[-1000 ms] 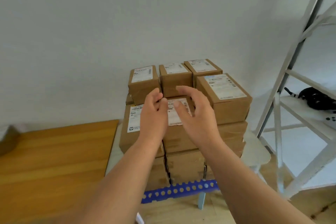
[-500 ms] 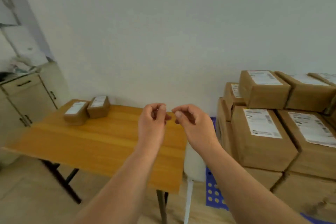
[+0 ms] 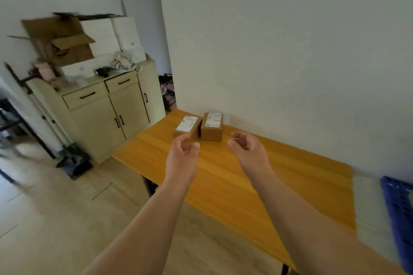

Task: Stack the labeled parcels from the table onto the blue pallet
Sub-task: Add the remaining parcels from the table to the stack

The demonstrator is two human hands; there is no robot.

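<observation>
Two small brown parcels with white labels sit side by side at the far end of the wooden table [image 3: 279, 176], the left parcel [image 3: 187, 127] and the right parcel [image 3: 211, 126] close to the wall. My left hand [image 3: 183, 156] hovers just in front of the left parcel, fingers loosely curled, holding nothing. My right hand [image 3: 248, 152] floats over the table to the right of the parcels, also loosely curled and empty. A corner of the blue pallet [image 3: 399, 212] shows at the right edge.
A cream cabinet [image 3: 107, 109] stands left of the table, piled with open cardboard and white boxes. A black stand leans beside it at the far left. Wooden floor stretches in front of the table. A white wall runs along the table's far side.
The view has swung left from the parcel stack on the pallet to the table. Both empty hands travelled with it and spread apart, now close to the two parcels.
</observation>
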